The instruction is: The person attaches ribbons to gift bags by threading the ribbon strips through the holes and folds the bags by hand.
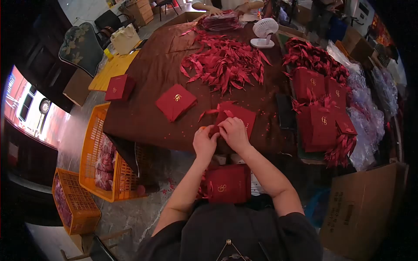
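My left hand [205, 141] and my right hand [234, 134] are close together over the near edge of the brown cloth. Both have fingers pinched at the near left corner of a red bag [244, 117] with a red ribbon [212, 112]; what lies between the fingertips is too small to tell. An orange spot shows by my left fingers. More red bags [228, 185] with a gold logo rest on my lap. Left of my hands lies a stack of red bags [176, 101]. A large heap of red ribbons [226, 63] spreads beyond them.
A white fan [264, 34] stands at the back, near a co-worker's hand [212, 10]. Bundled red bags [320, 126] and a dark box [285, 112] are on the right. Orange crates [93, 152] and a cardboard box [361, 209] flank me. Another red stack [118, 88] sits left.
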The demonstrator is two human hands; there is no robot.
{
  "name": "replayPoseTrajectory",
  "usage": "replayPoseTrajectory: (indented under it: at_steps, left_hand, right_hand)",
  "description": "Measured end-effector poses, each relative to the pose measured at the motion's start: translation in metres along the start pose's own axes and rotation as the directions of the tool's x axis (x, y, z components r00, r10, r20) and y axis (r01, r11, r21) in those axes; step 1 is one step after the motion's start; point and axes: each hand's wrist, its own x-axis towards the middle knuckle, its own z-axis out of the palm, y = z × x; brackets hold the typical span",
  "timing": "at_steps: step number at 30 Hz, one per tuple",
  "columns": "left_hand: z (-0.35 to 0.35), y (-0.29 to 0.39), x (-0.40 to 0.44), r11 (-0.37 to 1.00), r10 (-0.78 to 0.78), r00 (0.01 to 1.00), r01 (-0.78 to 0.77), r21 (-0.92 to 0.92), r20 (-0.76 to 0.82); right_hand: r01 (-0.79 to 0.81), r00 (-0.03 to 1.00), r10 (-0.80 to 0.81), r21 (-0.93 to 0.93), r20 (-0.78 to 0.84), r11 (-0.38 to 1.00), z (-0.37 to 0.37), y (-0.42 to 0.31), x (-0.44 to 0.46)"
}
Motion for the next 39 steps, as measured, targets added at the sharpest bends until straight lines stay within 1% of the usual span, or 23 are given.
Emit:
replayPoseTrajectory:
  at_steps: [2,4,6,8,14,16,17,19,21,22,23,24,25,26,27,29,30,32,33,35,36,38,39]
  left_hand:
    - [0.001,-0.001,0.0,1.0,-0.003,1.0,0.002,0.007,0.001]
    - [0.002,-0.002,-0.002,1.0,-0.006,1.0,0.006,0.016,0.004]
    - [0.006,-0.005,-0.003,0.999,0.031,0.997,-0.03,0.01,-0.077]
    - [0.007,-0.006,-0.004,0.998,0.065,0.995,-0.065,0.003,-0.071]
    - [0.003,-0.013,-0.008,0.981,0.19,0.98,-0.187,0.048,-0.055]
    - [-0.002,-0.01,-0.008,0.973,0.226,0.973,-0.223,0.062,-0.045]
    - [-0.004,-0.009,-0.009,0.96,0.266,0.964,-0.263,0.093,-0.022]
    - [-0.007,-0.004,-0.012,0.945,0.304,0.953,-0.302,0.122,0.004]
    - [-0.008,-0.001,-0.013,0.913,0.35,0.936,-0.347,0.214,0.022]
    - [-0.01,-0.004,-0.01,0.912,0.354,0.935,-0.351,0.213,0.023]
    - [-0.014,-0.011,-0.005,0.943,0.316,0.945,-0.322,0.084,0.082]
    - [-0.019,-0.011,0.0,0.959,0.282,0.948,-0.279,-0.045,0.147]
    - [-0.024,-0.01,0.003,0.978,0.206,0.964,-0.208,-0.003,0.166]
    - [-0.025,-0.011,0.007,0.978,0.207,0.964,-0.209,-0.004,0.166]
    - [-0.025,-0.012,0.012,0.986,0.167,0.971,-0.169,-0.003,0.172]
    - [-0.022,-0.014,0.024,0.997,0.075,0.976,-0.079,0.01,0.204]
    - [-0.021,-0.013,0.029,0.997,0.077,0.976,-0.08,0.01,0.205]
    - [-0.019,-0.011,0.036,0.992,0.047,0.971,-0.074,0.106,0.236]
    - [-0.022,-0.009,0.038,0.982,0.095,0.964,-0.13,0.134,0.247]
    - [-0.022,-0.007,0.041,0.983,0.094,0.96,-0.132,0.13,0.264]
    - [-0.023,-0.007,0.041,0.983,0.091,0.956,-0.131,0.127,0.28]
    - [-0.022,-0.005,0.041,0.979,0.105,0.954,-0.15,0.141,0.28]
    - [-0.022,-0.004,0.041,0.974,0.12,0.952,-0.168,0.154,0.283]
  right_hand:
    - [0.012,1.0,-0.012,-0.035,0.002,0.999,0.002,0.0,-0.003]
    - [0.023,0.998,-0.021,-0.033,0.064,0.999,0.001,-0.002,-0.007]
    - [0.023,0.998,-0.021,-0.035,0.06,0.999,0.003,-0.003,-0.01]
    - [0.024,0.998,-0.022,-0.038,0.057,0.999,0.005,-0.001,-0.01]
    - [-0.056,0.997,0.058,-0.036,0.053,0.998,0.01,-0.005,-0.006]
    - [-0.15,0.985,0.142,0.085,0.097,0.985,0.013,-0.002,-0.005]
    - [-0.151,0.985,0.143,0.084,0.097,0.985,0.014,0.0,-0.005]
    - [-0.204,0.976,0.186,0.179,0.113,0.962,0.016,0.001,-0.004]
    - [-0.216,0.974,0.2,0.157,0.108,0.964,0.014,0.0,-0.002]
    - [-0.225,0.972,0.212,0.135,0.101,0.965,0.012,-0.001,0.001]
    - [-0.224,0.972,0.212,0.133,0.098,0.965,0.009,-0.002,0.001]
    - [-0.207,0.973,0.204,0.018,0.105,0.978,-0.001,-0.012,0.006]
    - [-0.185,0.974,0.196,-0.097,0.114,0.978,-0.008,-0.017,0.01]
    - [-0.09,0.992,0.099,-0.107,0.084,0.99,-0.002,-0.008,0.005]
    - [-0.09,0.991,0.099,-0.107,0.085,0.99,-0.002,-0.007,0.005]
    - [-0.027,0.983,0.041,-0.083,0.179,0.996,-0.001,-0.003,0.007]
    - [-0.027,0.983,0.042,-0.084,0.178,0.996,-0.002,-0.002,0.008]
    - [0.082,0.966,-0.085,0.023,0.246,0.996,-0.005,0.0,0.009]
    - [0.083,0.966,-0.086,0.021,0.244,0.996,-0.009,0.0,0.01]
    - [-0.044,0.946,-0.008,0.153,0.323,0.987,-0.019,0.0,0.011]
    - [-0.042,0.946,-0.01,0.154,0.323,0.987,-0.021,0.002,0.01]
    - [-0.124,0.94,0.043,0.22,0.339,0.968,-0.025,0.002,0.006]
    - [-0.124,0.94,0.043,0.222,0.337,0.967,-0.024,0.002,0.004]
